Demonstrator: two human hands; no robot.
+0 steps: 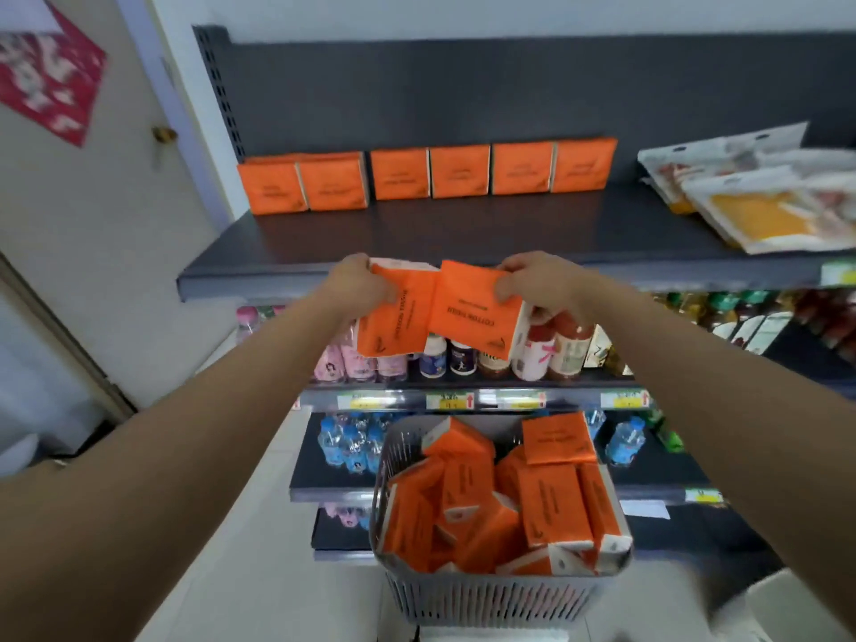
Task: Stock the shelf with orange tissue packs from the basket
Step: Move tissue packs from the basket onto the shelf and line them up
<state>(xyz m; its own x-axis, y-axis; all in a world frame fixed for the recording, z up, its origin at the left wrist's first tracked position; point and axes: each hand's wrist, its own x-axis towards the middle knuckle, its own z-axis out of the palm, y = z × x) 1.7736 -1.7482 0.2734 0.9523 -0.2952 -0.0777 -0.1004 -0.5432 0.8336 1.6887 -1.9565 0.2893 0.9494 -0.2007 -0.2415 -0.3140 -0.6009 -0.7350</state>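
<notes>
Each hand grips one orange tissue pack in front of the top shelf's front edge (278, 275). My left hand (356, 282) holds the left pack (393, 322); my right hand (539, 280) holds the right pack (481, 312). The two packs touch side by side, slightly tilted. Several orange packs (428, 176) stand in a row against the back of the dark top shelf. Below my arms, a grey slatted basket (486, 595) holds a loose heap of several more orange packs (551, 507).
Flat food pouches (759, 196) lie on the right of the top shelf. Bottles (546, 349) fill the shelf below, and water bottles (347, 444) the one under it. A door with a knob (164, 133) is on the left.
</notes>
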